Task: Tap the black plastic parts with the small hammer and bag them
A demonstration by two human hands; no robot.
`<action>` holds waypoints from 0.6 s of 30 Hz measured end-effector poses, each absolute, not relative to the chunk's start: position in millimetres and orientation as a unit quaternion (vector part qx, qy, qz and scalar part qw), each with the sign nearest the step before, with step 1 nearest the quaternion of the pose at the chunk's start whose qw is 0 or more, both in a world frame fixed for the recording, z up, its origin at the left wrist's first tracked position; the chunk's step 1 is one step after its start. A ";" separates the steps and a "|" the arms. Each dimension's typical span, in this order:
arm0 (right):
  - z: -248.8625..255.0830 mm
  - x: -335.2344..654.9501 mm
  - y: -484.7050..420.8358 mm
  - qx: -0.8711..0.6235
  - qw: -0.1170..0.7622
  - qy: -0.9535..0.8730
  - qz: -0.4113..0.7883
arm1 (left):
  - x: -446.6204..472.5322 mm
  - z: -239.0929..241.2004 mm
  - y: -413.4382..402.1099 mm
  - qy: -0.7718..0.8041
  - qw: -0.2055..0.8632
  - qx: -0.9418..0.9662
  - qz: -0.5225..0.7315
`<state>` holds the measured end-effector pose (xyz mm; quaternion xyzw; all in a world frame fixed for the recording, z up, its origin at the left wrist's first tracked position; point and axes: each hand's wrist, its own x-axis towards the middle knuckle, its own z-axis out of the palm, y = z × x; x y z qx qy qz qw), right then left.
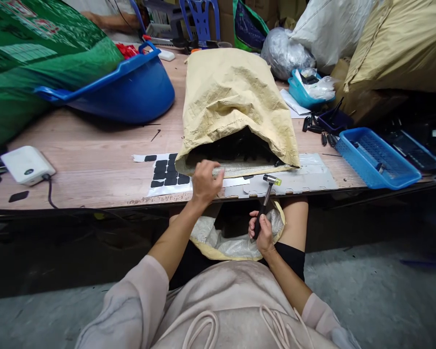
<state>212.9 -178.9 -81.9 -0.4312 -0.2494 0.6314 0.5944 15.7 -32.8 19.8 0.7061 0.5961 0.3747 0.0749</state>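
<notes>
My right hand (262,230) is wrapped around the dark handle of a small hammer (268,195). Its head, silver with a yellow-green face at one end, is level with the table edge. My left hand (205,182) is at the mouth of a tan woven sack (228,92) lying on the table. Its fingers are bent, with a gap between thumb and forefinger, and I see nothing between them. Dark pieces show inside the sack, mostly in shadow. A second open sack (218,253), with a pale lining, sits between my legs below the table edge.
Black rounded pads (163,169) lie on white sheeting left of the sack. A blue basin (131,92) and a white box (28,166) with a cable stand further left. At right are a blue basket (378,157) and loose black parts (314,128). A person's arm (116,22) shows behind.
</notes>
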 end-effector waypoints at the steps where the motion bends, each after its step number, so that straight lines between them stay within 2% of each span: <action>1: -82.0 212.9 -178.9 -0.432 0.595 -0.248 0.631 | 13.2 22.9 -15.7 0.631 0.077 0.677 0.371; 8: -82.4 213.7 -179.3 -0.440 0.592 -0.246 0.629 | 6.1 22.5 46.7 0.736 0.143 0.610 0.258; 14: -82.5 213.2 -178.6 -0.436 0.595 -0.250 0.627 | -3.1 8.9 42.9 0.725 0.142 0.621 0.262; 18: -83.2 212.9 -178.1 -0.436 0.598 -0.248 0.625 | -6.8 9.4 32.4 0.690 0.141 0.634 0.320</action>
